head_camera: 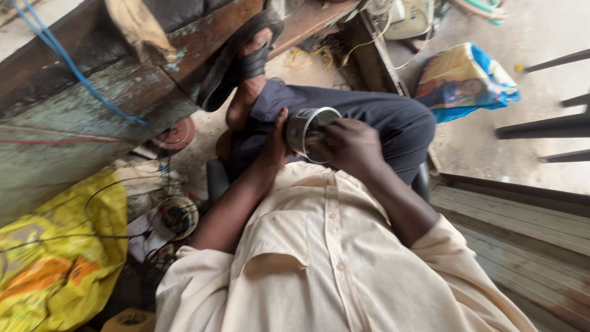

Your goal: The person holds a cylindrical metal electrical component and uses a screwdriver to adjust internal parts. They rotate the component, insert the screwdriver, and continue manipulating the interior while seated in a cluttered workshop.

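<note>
A: Support surface?
B: Dusty concrete floor (479,141).

A: Items resting on it?
B: Yellow sack (58,258) at L; small motor w/ copper winding (178,215) beside it; printed blue bag (464,80) at R. Wooden planks (522,227) lower R.

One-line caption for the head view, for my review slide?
Seated person's left hand and right hand hold a shiny metal cylinder over the lap.

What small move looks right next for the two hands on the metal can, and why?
Probably a slight turn of the metal can toward the chest. The left hand steadies its side and the right hand covers the near side, so the fingers' work is hidden. The open rim faces away, toward the dark trousers; turning it would show the part being handled.
</note>
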